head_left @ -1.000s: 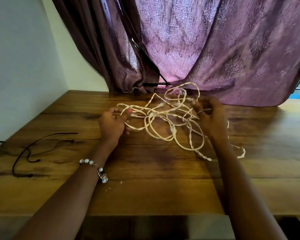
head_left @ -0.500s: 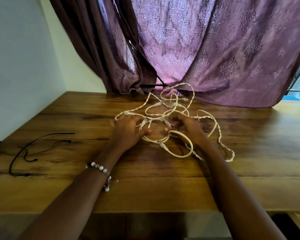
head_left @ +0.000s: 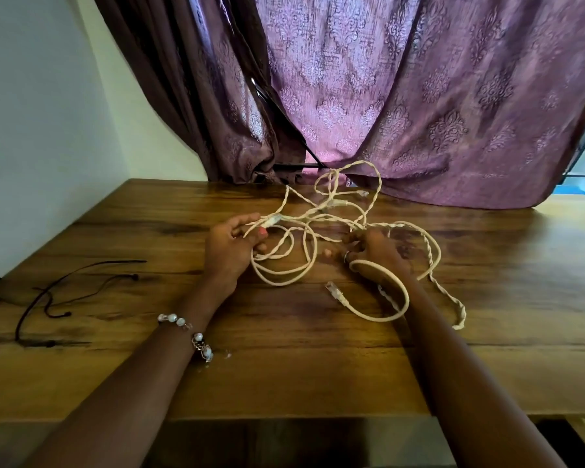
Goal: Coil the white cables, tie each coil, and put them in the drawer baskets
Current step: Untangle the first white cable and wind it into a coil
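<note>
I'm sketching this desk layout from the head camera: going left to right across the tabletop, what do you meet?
Black cord → beaded bracelet → left hand, pinching a cable end → loose white connector → right hand, gripping strands of the white cables → twisted cable end farthest right.

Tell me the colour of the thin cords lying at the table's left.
Black or very dark, the thin cords show best in the head view.
</note>
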Motion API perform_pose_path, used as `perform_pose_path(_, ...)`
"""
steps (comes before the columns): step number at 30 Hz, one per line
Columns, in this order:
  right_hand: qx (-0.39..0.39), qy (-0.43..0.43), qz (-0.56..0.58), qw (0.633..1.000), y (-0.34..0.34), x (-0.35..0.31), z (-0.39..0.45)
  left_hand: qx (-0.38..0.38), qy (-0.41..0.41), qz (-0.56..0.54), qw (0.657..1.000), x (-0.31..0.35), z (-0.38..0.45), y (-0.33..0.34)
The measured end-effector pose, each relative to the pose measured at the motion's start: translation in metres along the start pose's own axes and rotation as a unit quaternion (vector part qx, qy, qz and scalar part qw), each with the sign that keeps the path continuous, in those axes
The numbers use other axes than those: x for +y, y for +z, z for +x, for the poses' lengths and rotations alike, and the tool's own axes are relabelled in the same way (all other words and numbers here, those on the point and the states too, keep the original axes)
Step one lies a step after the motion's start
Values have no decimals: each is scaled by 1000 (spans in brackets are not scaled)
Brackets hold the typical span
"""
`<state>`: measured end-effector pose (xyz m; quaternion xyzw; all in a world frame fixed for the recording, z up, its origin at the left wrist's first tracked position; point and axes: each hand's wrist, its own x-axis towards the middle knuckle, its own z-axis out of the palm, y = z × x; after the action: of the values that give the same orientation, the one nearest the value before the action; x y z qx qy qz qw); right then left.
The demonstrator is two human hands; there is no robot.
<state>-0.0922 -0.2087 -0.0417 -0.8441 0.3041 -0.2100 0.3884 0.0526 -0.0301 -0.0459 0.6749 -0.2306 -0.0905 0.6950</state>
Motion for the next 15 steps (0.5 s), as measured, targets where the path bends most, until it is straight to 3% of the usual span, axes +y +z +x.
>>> perform_pose_path(5, -19, -43, -75, 996, 11, -2, -2, -64, -1, -154, 986, 8, -5, 1)
perform_pose_path(9, -59, -67, -55, 995, 9, -6, -3, -37, -17, -227, 973, 13, -3, -3)
perform_pose_path(11, -15, -81, -54, 995, 3, -3, 2, -8, -17, -226, 974, 15, -1, -7)
perform_pose_path(15, 190, -109, -199, 955, -16, 3, 10, 22, 0, -150, 988, 11, 0, -9)
